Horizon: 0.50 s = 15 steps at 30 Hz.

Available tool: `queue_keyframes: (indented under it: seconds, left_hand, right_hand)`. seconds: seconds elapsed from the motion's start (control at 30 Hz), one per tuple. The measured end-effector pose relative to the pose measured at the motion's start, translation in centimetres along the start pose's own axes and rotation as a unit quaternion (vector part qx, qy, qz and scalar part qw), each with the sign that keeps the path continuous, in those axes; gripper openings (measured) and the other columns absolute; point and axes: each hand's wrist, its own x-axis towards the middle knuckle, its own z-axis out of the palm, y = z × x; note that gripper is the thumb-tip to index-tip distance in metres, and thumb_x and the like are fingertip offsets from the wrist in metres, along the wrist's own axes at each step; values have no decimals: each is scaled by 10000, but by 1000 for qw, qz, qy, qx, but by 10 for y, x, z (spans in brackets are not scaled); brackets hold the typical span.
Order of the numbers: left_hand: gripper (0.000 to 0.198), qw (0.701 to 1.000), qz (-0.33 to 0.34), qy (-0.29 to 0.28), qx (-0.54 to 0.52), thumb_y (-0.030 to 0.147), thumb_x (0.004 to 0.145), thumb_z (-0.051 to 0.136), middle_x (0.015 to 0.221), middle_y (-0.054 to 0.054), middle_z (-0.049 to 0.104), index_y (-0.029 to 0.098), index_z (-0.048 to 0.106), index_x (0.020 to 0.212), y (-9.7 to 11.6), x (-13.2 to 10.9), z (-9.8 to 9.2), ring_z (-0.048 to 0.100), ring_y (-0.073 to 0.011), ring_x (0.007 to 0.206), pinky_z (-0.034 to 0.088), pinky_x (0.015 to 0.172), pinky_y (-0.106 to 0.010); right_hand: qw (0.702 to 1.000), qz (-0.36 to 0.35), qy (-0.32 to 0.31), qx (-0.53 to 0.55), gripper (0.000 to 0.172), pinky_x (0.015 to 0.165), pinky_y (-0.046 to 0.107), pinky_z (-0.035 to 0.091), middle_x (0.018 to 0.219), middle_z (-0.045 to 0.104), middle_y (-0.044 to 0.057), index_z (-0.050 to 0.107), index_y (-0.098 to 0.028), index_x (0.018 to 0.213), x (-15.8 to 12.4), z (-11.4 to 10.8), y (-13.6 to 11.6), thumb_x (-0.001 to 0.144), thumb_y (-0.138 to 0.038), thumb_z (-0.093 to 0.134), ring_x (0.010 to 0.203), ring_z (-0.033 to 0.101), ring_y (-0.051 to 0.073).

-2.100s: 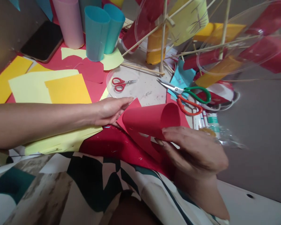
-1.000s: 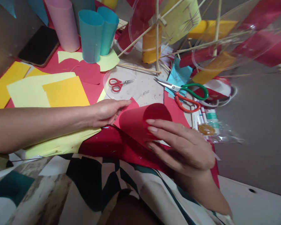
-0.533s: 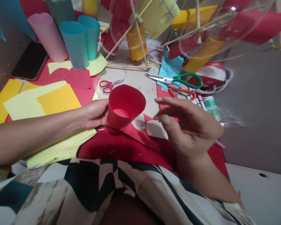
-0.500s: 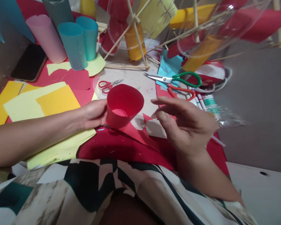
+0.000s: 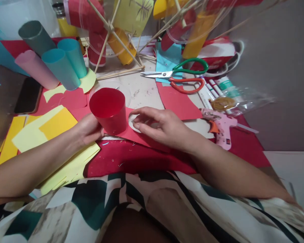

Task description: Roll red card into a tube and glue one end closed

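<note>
A red paper cup (image 5: pixel 108 113), rolled from a sheet, stands upright with its mouth up near the middle of the table. My left hand (image 5: pixel 90 130) grips its lower left side, the fingertips partly hidden behind the cup. Just right of the cup, my right hand (image 5: pixel 159 126) hovers low with thumb and fingers curved and apart, apparently holding nothing. A white rounded patch (image 5: pixel 132 124) shows beside its fingertips; whether it is a loose piece or a cut-out in the red sheet (image 5: pixel 152 143) below, I cannot tell.
Large scissors (image 5: pixel 177 74) with green and orange handles lie at the back. A pink glue gun (image 5: pixel 224 133) is on the right. Teal paper tubes (image 5: pixel 62 69), a phone (image 5: pixel 27 96) and yellow sheets (image 5: pixel 58 123) are on the left. A stick frame (image 5: pixel 111 28) stands behind.
My right hand has come down and left toward the table by the cup. The view has shifted right, bringing the glue gun into sight. The cup now hides the small scissors.
</note>
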Motion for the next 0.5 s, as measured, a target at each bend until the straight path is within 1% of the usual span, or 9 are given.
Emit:
queue_keyframes:
  seconds: [0.07, 0.17, 0.23, 0.33, 0.4, 0.43, 0.5]
  left_hand:
    - [277, 1000, 10, 17, 8, 53, 906, 478, 518, -14, 572, 117, 615, 674, -3, 0, 0, 523, -89, 401, 351, 358, -149]
    - [287, 999, 13, 47, 12, 45, 906, 468, 519, -31, 585, 103, 637, 681, -6, -2, 5, 522, -98, 405, 392, 382, -170]
    - [290, 998, 8, 56, 8, 65, 917, 488, 508, -29, 582, 105, 629, 668, -7, -5, 9, 497, -92, 391, 398, 388, -176]
    - [312, 999, -1, 52, -3, 65, 931, 488, 500, -18, 574, 107, 610, 647, -9, -9, 12, 474, -75, 379, 414, 401, -168]
    - [286, 999, -9, 39, -7, 63, 937, 485, 537, -20, 607, 95, 641, 700, -11, -10, 12, 476, -67, 384, 456, 432, -171]
    - [260, 999, -11, 32, -11, 72, 939, 495, 565, -27, 629, 88, 662, 740, -13, -11, 12, 495, -69, 400, 481, 455, -177]
    - [194, 1000, -10, 23, -18, 107, 934, 538, 662, -57, 690, 78, 697, 827, -16, -10, 10, 585, -97, 484, 530, 514, -197]
  right_hand:
    - [1000, 0, 15, -4, 375, 765, 327, 604, 1057, 769, 80, 639, -185, 1253, 0, 0, 0, 894, -293, 617, 864, 731, 181]
    - [998, -14, 60, 1, 480, 782, 338, 616, 1228, 712, 91, 575, -234, 1356, -1, -2, -1, 887, -299, 652, 905, 717, 183]
    - [996, -29, 85, 15, 535, 799, 344, 623, 1298, 671, 90, 535, -266, 1403, -1, -3, -1, 887, -308, 668, 954, 709, 193]
    - [990, -63, 114, 53, 562, 816, 374, 629, 1369, 622, 80, 499, -324, 1437, -3, -4, -1, 903, -365, 671, 1017, 700, 218]
    - [983, -95, 133, 80, 558, 862, 413, 618, 1415, 595, 61, 493, -375, 1443, -6, -6, -2, 914, -415, 663, 1076, 688, 238]
    - [979, -115, 140, 89, 556, 889, 432, 609, 1435, 584, 54, 496, -395, 1445, -7, -6, -2, 915, -438, 661, 1109, 678, 250]
    - [972, -160, 145, 94, 571, 922, 466, 593, 1465, 568, 54, 509, -410, 1446, -10, -8, -2, 903, -485, 667, 1158, 660, 277]
